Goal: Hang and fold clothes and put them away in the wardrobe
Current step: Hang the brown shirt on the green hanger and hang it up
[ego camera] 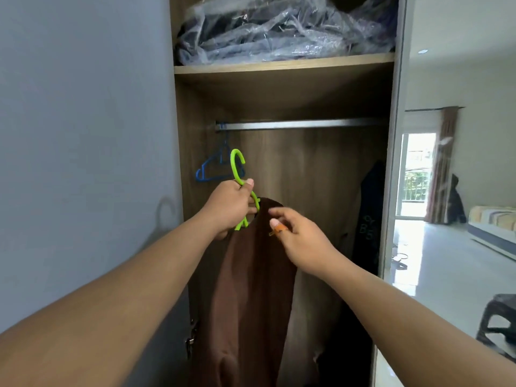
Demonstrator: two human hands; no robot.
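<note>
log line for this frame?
left hand: grips green hanger | brown garment: on hanger | right hand: open beside garment | rail: hanger not hooked

The rail (301, 124) runs bare across most of its span, with open room beneath it in the middle of the wardrobe. A blue hanger (212, 169) crowds the rail's left end, near the side wall. A dark garment (370, 219) fills the right side. The shelf (283, 65) close above limits room over the rail.
</note>
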